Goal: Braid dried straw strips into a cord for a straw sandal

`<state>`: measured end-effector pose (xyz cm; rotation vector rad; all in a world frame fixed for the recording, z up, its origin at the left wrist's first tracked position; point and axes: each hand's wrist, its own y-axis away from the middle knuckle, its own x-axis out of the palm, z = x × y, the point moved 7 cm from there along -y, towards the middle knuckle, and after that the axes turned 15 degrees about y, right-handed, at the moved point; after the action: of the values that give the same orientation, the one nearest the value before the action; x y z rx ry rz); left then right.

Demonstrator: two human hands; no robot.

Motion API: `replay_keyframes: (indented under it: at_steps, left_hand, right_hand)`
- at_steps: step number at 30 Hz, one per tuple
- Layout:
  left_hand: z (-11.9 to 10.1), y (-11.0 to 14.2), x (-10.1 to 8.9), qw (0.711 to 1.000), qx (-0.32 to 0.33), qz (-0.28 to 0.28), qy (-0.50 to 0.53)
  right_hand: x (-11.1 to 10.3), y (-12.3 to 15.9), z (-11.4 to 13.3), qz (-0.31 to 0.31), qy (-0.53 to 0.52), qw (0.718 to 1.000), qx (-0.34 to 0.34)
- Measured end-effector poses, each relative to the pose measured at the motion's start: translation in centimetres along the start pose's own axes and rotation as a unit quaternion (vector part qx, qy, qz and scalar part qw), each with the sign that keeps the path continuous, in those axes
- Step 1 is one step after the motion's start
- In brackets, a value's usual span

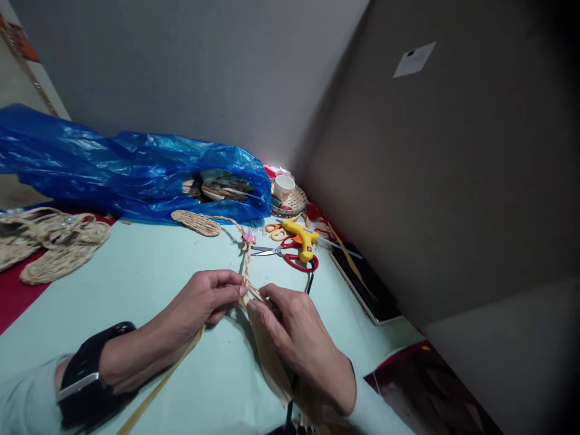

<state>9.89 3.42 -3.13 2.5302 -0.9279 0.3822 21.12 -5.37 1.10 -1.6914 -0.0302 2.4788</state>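
A braid of pale dried plant strips (248, 263) runs from a pink binder clip (249, 238) toward me. My left hand (216, 296) pinches the braid's near end between thumb and fingers. Close on its right, my right hand (292, 320) grips loose strips at the same spot. One wide strip (270, 356) hangs down below my right hand, and a narrow strip (167, 379) trails under my left wrist. Beyond the clip, the braid leads to a woven oval sole (196, 222) lying flat.
Red-handled scissors (294, 254), a yellow glue gun (301, 238) and orange-handled scissors (277, 231) lie past my hands. A tablet (367, 284) rests at right by the wall. Behind is a blue plastic bag (136, 175) of strips; woven sandals (67, 248) are at left. A white cup (284, 187) stands in a basket (296, 202).
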Motion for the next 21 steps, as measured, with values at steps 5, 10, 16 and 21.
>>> replay_keyframes:
  at_steps: [5, 10, 16, 21]
  left_hand:
    - [-0.1, 0.1, 0.2, 1.000, -0.001, -0.007, -0.001]
    - [0.1, 0.1, 0.1, 1.000, -0.006, -0.003, 0.003]
    - [0.2, -0.1, 0.0, 1.000, 0.001, -0.008, 0.006]
    - [0.1, -0.1, 0.2, 1.000, 0.003, -0.007, 0.004]
  right_hand:
    - [0.2, 0.0, 0.0, -0.012, -0.006, 1.000, -0.012]
    - [0.2, -0.3, -0.4, -0.043, -0.019, 0.999, -0.008]
    - [0.3, -0.7, -0.5, -0.026, -0.038, 0.998, 0.035]
    - [0.4, -1.3, -0.8, 0.012, -0.118, 0.991, 0.056]
